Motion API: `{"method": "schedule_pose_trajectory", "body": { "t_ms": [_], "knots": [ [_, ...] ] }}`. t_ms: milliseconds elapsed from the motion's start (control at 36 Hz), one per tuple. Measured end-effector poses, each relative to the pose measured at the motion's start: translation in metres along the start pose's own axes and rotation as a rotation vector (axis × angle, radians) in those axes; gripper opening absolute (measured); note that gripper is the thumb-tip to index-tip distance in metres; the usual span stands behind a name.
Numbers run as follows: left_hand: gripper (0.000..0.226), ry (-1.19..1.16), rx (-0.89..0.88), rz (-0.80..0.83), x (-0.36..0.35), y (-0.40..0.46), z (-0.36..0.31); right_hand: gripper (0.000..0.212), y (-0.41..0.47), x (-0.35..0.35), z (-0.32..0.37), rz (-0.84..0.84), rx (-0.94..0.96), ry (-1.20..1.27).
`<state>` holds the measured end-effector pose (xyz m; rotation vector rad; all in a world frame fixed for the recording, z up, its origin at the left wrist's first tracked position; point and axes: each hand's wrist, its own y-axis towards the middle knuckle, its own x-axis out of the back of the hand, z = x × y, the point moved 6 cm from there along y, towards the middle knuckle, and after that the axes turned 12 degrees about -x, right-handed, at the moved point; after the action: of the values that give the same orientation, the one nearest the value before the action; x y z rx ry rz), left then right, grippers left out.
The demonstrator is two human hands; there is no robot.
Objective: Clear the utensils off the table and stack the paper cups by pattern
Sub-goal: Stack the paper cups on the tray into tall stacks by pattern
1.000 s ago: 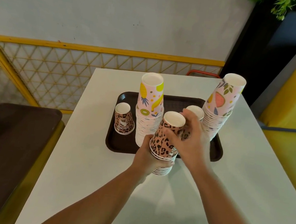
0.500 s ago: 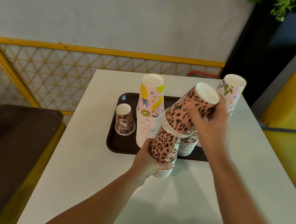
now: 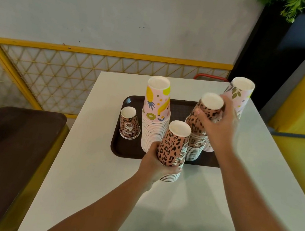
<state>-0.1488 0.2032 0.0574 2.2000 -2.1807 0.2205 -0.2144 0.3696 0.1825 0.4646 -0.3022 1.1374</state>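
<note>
So the left hand (image 3: 157,164) has its fingers wrapped round a leopard-print cup stack (image 3: 172,148) standing upside down on the white table (image 3: 99,167), right at the near edge of the brown tray (image 3: 122,148), while the right hand (image 3: 218,125) grips a tilted bunch of leopard cups (image 3: 206,112) sitting on top of a shorter leopard stack (image 3: 194,148) on the tray. Also on the tray: a tall fruit-print stack (image 3: 155,116), a single small leopard cup (image 3: 129,123) to its left, and a leafy-print stack (image 3: 240,93) behind the right hand.

Leopard cup stacks (image 3: 172,148) (image 3: 205,115) (inverted), fruit-print stacks (image 3: 155,116) on tray (image 3: 122,146)
</note>
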Motion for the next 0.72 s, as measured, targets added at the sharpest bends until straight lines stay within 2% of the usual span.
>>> {"method": "schedule_pose_trajectory", "body": {
  "t_ms": [139, 389, 528, 722],
  "knots": [
    [0.079, 0.008, -0.013, -0.007, 0.000, 0.001, 0.000, 0.066, -0.027, 0.001, 0.008, -0.010, 0.047, 0.037],
    [0.071, -0.021, -0.062, -0.013, -0.003, 0.002, -0.004, 0.072, -0.071, -0.034, -0.011, 0.224, -0.006, -0.079],
    [0.078, 0.050, -0.100, 0.054, -0.008, -0.001, -0.004, 0.068, -0.071, -0.033, -0.014, 0.247, -0.037, -0.079],
    [0.080, 0.069, -0.083, 0.055, -0.006, -0.003, -0.001, 0.058, -0.063, -0.021, -0.005, 0.232, -0.043, 0.005]
  ]
}}
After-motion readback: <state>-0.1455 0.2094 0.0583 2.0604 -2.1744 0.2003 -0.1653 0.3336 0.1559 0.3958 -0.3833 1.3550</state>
